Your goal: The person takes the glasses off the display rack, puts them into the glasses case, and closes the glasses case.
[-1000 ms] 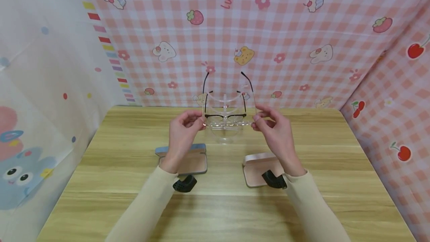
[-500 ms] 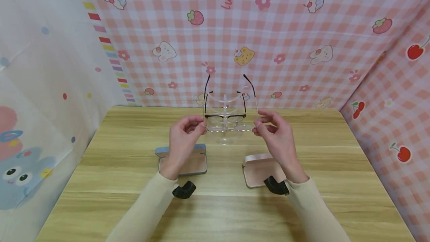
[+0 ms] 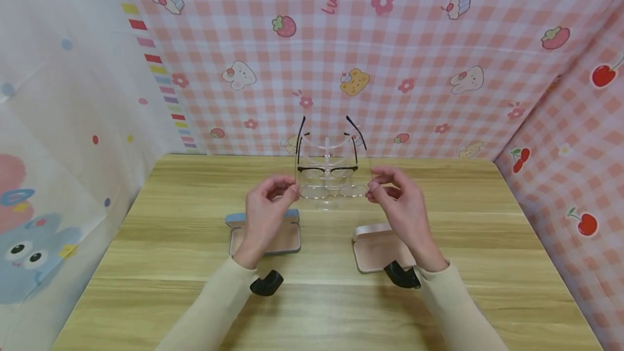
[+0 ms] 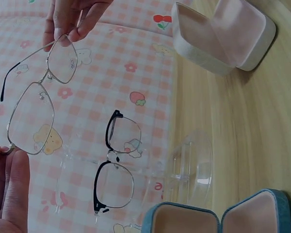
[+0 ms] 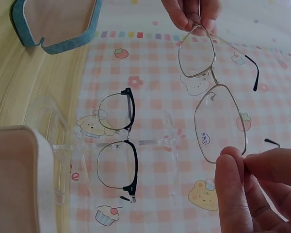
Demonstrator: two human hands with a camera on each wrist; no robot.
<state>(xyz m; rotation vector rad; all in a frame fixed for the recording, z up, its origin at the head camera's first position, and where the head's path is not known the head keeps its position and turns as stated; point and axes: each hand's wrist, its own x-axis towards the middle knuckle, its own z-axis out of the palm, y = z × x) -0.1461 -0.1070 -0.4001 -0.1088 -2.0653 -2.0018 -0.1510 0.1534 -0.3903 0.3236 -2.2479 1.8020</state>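
Observation:
My left hand (image 3: 265,207) and right hand (image 3: 403,207) hold a pair of thin gold-rimmed eyeglasses (image 4: 43,80) between them. Each pinches one outer corner of the frame, near the hinge. The temples are unfolded, with black tips pointing toward the back wall. Behind these glasses in the head view, a clear display stand (image 3: 325,206) carries a second pair, black-browed eyeglasses (image 5: 134,162). Both wrist views show the gold-rimmed pair apart from the black-browed pair. The stand's clear plastic makes its outline hard to follow.
An open blue glasses case (image 3: 287,238) lies on the wooden table (image 3: 326,286) below my left hand. Another open case, whitish with a pink lining (image 3: 375,253), lies partly behind my right wrist. Patterned cloth (image 3: 414,42) hangs at the back and sides.
Both hands have come down in the head view, bringing the gold-rimmed glasses lower and nearer to me. The stand, the black-browed glasses and both cases have stayed put.

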